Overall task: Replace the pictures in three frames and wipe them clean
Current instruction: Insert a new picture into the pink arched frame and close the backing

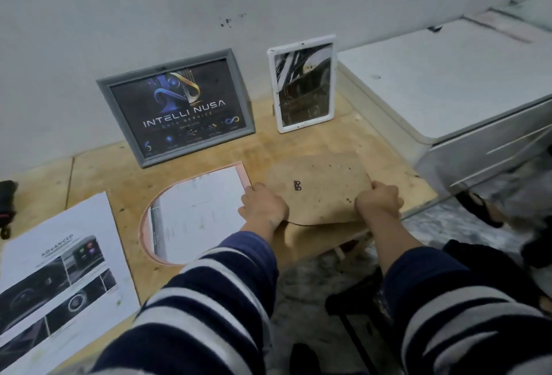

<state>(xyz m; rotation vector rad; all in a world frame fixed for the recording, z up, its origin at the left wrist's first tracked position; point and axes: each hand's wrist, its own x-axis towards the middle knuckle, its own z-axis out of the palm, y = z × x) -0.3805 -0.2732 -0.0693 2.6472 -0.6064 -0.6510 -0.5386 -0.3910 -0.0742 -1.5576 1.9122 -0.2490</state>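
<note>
A brown backing board [316, 192] with a small metal hanger lies on the wooden table [125, 183]. My left hand [264, 205] grips its left edge and my right hand [378, 200] grips its right edge. To its left lies a pink arch-shaped frame [145, 226], face down, with a white sheet [200, 213] in it. A grey frame [176, 107] with a dark "INTELLI NUSA" picture leans on the wall. A white frame [303, 83] stands upright to its right. A printed picture sheet [56, 273] headed "ADVANCED" lies at the left.
A white cabinet [448, 81] stands right of the table, higher than it. A black object [7, 204] sits at the far left edge. The table's front edge runs under my hands, with a patterned floor [313, 300] and a black stool frame [358, 309] below.
</note>
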